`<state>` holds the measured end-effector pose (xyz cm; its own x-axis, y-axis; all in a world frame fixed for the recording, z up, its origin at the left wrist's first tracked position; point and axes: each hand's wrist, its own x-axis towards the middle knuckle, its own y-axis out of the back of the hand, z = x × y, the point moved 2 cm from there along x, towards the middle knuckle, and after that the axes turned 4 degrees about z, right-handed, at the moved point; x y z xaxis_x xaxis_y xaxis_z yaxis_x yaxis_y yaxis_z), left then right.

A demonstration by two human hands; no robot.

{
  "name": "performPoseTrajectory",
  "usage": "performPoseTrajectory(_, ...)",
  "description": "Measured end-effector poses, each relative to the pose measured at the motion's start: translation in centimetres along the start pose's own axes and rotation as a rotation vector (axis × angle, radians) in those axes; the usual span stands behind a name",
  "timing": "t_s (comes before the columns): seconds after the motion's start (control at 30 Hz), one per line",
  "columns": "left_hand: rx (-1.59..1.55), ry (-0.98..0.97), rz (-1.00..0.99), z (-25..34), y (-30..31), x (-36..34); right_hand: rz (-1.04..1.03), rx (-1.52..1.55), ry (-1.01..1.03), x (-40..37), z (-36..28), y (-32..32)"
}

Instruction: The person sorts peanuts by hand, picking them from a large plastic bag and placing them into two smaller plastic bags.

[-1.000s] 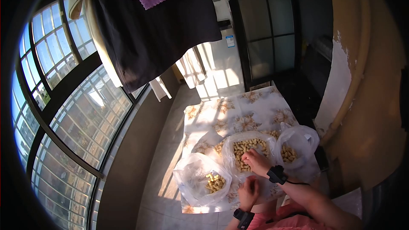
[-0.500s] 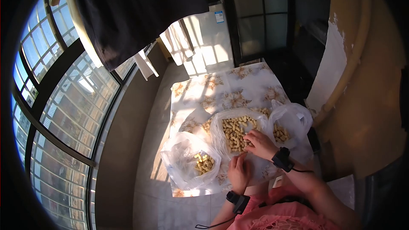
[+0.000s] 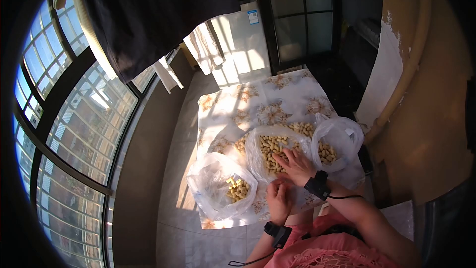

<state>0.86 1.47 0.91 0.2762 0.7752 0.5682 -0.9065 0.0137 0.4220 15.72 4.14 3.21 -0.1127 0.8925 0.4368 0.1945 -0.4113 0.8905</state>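
Observation:
Unshelled peanuts (image 3: 270, 148) fill the middle clear plastic bag (image 3: 252, 155), which lies open on the table. My right hand (image 3: 296, 167) rests over its near right part, fingers spread and touching the peanuts. Just in front of that bag's near edge is my left hand (image 3: 279, 199), its fingers curled in; whatever they may hold is hidden. To the left, another open plastic bag (image 3: 202, 181) has a small heap of peanuts (image 3: 239, 189) inside. A third plastic bag (image 3: 348, 136), on the right, also contains some peanuts (image 3: 327, 154).
A flowered cloth (image 3: 272, 114) covers the table. More peanuts (image 3: 300, 128) lie behind the middle bag. Dark clothing (image 3: 158, 15) hangs at upper left beside the windows (image 3: 91, 124). A brown wall with a pipe (image 3: 414, 64) stands to the right.
My right hand has opened from bent, gathered fingers to a flatter spread over the peanuts, moving slightly. My left hand stays nearly in place, its fingers curled. The view has shifted a little.

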Motion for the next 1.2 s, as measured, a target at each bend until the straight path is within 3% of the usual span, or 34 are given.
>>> performPoseTrajectory(0.3,0.012,-0.032,0.014,0.4,0.1,0.3,-0.097,-0.092,-0.120,1.0,-0.3,-2.4)
performPoseTrajectory(0.37,0.008,-0.022,0.010,0.3,0.1,0.3,0.009,0.043,-0.154,1.1,0.2,-3.1)
performPoseTrajectory(0.5,-0.018,0.015,0.008,0.3,0.1,0.1,-0.009,0.306,-0.202,1.8,0.8,-2.1)
performPoseTrajectory(0.6,-0.002,-0.020,0.032,0.3,0.1,0.1,0.194,0.509,-0.301,2.3,1.3,-1.6)
performPoseTrajectory(0.73,-0.037,0.020,0.110,0.6,0.0,0.1,0.281,0.845,-0.370,3.0,1.9,-1.3)
performPoseTrajectory(0.93,-0.027,0.010,0.179,0.4,0.9,-1.0,0.262,0.915,-0.474,1.1,1.4,0.4)
performPoseTrajectory(1.0,-0.109,0.001,-0.136,0.7,0.8,-1.1,0.255,0.925,-0.471,0.2,1.5,0.9)
performPoseTrajectory(1.1,-0.065,-0.057,-0.260,2.1,0.3,0.3,0.255,0.933,-0.474,-1.5,1.5,2.1)
performPoseTrajectory(1.13,0.048,0.009,-0.389,2.5,0.4,0.7,0.266,0.929,-0.471,-1.9,1.6,2.5)
performPoseTrajectory(1.17,0.047,0.009,-0.391,2.3,0.0,1.2,0.266,0.929,-0.473,-2.2,1.5,2.9)
performPoseTrajectory(1.2,0.062,-0.121,-0.243,2.1,-0.3,1.9,0.292,0.947,-0.473,-2.4,1.5,3.4)
